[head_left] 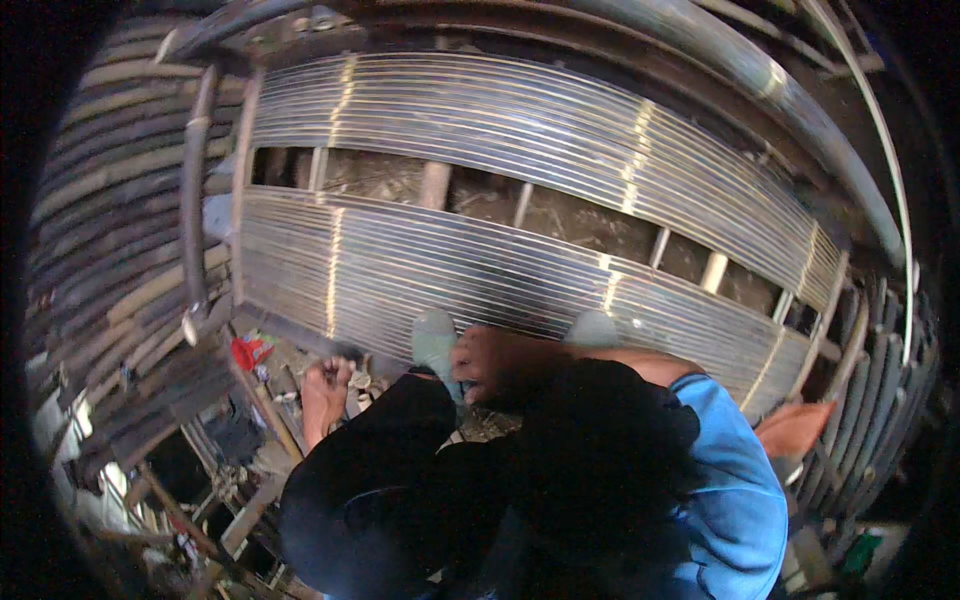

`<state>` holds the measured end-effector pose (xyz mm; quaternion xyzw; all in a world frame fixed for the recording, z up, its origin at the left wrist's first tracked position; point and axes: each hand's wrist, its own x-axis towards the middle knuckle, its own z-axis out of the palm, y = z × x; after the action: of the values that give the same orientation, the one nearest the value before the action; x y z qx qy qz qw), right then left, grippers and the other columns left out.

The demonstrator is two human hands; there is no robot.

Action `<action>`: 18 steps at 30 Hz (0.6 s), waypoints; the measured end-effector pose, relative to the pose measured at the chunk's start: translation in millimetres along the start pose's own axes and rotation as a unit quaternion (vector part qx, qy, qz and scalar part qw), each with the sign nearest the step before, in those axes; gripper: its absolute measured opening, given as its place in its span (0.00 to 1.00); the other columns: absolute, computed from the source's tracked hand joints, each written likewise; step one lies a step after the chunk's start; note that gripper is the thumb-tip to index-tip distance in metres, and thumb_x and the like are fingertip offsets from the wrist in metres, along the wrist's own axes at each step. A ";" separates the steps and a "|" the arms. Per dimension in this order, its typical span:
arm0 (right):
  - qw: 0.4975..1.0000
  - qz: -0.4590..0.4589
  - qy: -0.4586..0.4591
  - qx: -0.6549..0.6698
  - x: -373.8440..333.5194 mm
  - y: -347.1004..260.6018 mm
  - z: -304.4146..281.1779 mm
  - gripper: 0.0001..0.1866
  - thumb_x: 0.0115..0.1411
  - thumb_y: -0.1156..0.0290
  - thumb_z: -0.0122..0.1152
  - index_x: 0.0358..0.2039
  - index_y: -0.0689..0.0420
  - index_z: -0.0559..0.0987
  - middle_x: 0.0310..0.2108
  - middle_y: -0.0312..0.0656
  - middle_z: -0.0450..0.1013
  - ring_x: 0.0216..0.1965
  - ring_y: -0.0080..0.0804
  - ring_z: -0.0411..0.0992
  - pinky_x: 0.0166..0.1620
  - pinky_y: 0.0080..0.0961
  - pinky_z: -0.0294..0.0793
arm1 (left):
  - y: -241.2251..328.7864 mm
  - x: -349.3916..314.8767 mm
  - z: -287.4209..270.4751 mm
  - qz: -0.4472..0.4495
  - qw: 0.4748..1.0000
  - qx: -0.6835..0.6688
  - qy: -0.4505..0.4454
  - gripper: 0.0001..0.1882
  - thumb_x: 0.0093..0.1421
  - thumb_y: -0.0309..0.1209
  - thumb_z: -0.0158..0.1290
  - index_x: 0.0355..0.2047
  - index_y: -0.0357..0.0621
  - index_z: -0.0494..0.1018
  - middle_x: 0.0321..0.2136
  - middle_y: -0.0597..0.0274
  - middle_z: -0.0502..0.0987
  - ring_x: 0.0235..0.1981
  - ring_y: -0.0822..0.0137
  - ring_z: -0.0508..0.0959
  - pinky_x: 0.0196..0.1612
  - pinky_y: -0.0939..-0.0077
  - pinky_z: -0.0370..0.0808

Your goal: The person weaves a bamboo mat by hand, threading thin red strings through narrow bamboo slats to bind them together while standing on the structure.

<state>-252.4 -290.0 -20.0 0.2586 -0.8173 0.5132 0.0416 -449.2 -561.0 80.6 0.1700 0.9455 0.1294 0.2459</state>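
In front of me lies a slatted bamboo panel [470, 240], made of two bands of thin strips with pale cross bindings and a gap between them. My left hand [325, 392] is low beside the panel's near left corner, its fingers curled; what they hold, if anything, is too small to tell. My right hand [482, 362] reaches across in front of my knees, close to a grey-green shoe [434, 340] at the panel's near edge. It is dark and smeared, so its fingers are unclear.
Dark bamboo poles [110, 225] line the left side, and more poles [880, 370] stand at the right. A thick pole [720, 55] runs along the far side. A red object [250, 350] lies left of my left hand; an orange piece [795, 428] is at the right.
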 end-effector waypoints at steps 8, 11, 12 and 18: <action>0.943 0.276 0.173 -0.074 -16.7 32.3 -148.9 0.16 0.61 0.61 0.62 0.43 0.59 0.81 0.41 0.50 0.78 0.46 0.51 0.75 0.51 0.45 0.74 | 39.9 122.2 -47.5 0.104 0.989 0.045 0.100 0.21 0.63 0.44 0.57 0.43 0.35 0.79 0.37 0.39 0.82 0.40 0.51 0.84 0.43 0.60 0.76; 0.924 0.307 0.204 -0.104 -22.2 28.7 -177.6 0.12 0.63 0.64 0.60 0.39 0.59 0.82 0.40 0.51 0.78 0.46 0.51 0.75 0.50 0.45 0.74 | 5.9 193.0 -38.2 0.099 0.994 -0.014 0.034 0.22 0.60 0.36 0.61 0.48 0.30 0.75 0.40 0.42 0.82 0.43 0.49 0.82 0.50 0.61 0.76; 0.922 0.306 0.200 -0.126 -16.1 26.4 -180.9 0.11 0.63 0.64 0.60 0.37 0.59 0.81 0.39 0.51 0.78 0.46 0.52 0.75 0.49 0.45 0.74 | -16.1 214.5 -34.5 0.119 0.981 -0.153 0.030 0.23 0.59 0.33 0.62 0.49 0.30 0.74 0.41 0.45 0.81 0.43 0.51 0.81 0.50 0.62 0.75; 0.920 0.328 0.129 -0.172 -0.9 20.1 -200.8 0.12 0.62 0.63 0.60 0.34 0.60 0.80 0.35 0.54 0.77 0.41 0.56 0.76 0.44 0.49 0.75 | -31.0 351.7 -32.8 0.118 0.967 0.113 0.197 0.28 0.62 0.38 0.57 0.56 0.30 0.69 0.57 0.42 0.70 0.61 0.43 0.66 0.63 0.49 0.61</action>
<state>-300.6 -110.0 57.6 -0.1038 -0.9194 0.3789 0.0193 -762.8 -459.0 -49.9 0.2783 0.9569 0.0812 0.0166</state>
